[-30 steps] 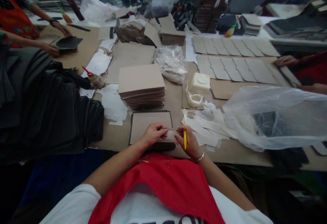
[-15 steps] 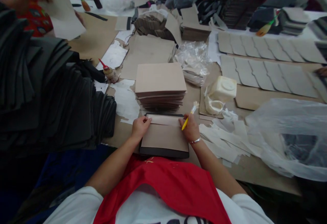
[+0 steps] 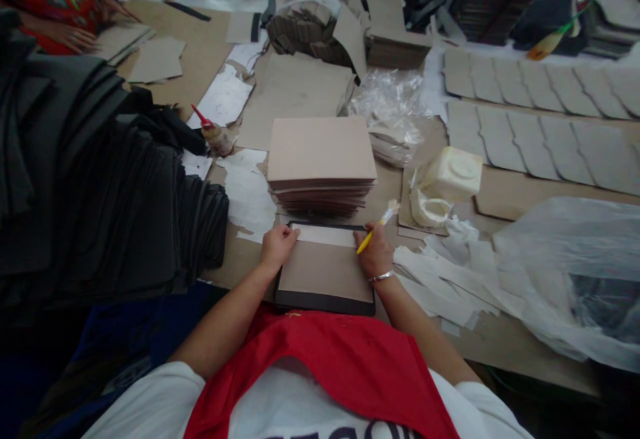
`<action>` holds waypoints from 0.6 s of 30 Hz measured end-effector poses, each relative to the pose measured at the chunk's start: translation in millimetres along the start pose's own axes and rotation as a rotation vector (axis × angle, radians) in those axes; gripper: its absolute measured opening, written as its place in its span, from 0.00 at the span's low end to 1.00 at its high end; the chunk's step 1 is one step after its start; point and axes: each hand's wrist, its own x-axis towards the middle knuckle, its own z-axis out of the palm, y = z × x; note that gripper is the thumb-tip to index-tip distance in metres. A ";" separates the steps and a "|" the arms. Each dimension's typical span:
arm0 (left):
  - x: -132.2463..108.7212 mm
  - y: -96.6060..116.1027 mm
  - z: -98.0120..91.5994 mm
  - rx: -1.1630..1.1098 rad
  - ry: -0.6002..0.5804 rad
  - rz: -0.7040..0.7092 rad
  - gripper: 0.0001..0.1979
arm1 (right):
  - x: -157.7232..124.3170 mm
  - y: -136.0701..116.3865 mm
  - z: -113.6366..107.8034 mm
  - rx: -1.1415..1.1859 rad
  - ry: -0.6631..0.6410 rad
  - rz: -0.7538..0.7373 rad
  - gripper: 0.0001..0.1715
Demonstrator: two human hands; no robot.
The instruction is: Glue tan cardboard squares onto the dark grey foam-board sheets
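A tan card panel on a black-edged backing [image 3: 324, 272] lies at the table's near edge, with a pale paper strip [image 3: 325, 234] along its far side. My left hand [image 3: 277, 247] presses the strip's left end with curled fingers. My right hand [image 3: 374, 252] presses the strip's right end while gripping a yellow-handled glue brush [image 3: 373, 229], bristles pointing up and right. Just beyond stands a stack of tan boards [image 3: 321, 162].
A tall pile of black sheets [image 3: 100, 185] fills the left. A glue bottle with a red nozzle [image 3: 214, 135], a white glue tub [image 3: 447, 182], loose paper strips [image 3: 445, 272] and a clear plastic bag [image 3: 565, 272] lie around. Another person's hands [image 3: 75, 35] work at far left.
A second ago my hands were together at the panel's near edge; they moved to the far edge and laid the pale strip there. The view has shifted slightly since.
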 end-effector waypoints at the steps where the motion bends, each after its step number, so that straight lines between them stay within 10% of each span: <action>1: -0.1 1.2 0.1 0.023 -0.004 0.010 0.16 | -0.8 -0.3 0.6 0.002 -0.007 -0.007 0.17; 10: -0.3 6.6 -17.1 0.379 0.011 0.092 0.17 | -5.3 3.4 -8.7 -0.102 0.155 -0.088 0.16; 14: -15.5 15.2 -11.4 0.451 0.145 0.438 0.22 | -17.6 7.3 -26.6 -0.152 0.186 -0.113 0.15; 18: -33.7 19.8 17.5 0.483 -0.163 0.795 0.27 | -33.2 -2.3 -26.2 -0.128 -0.003 -0.296 0.12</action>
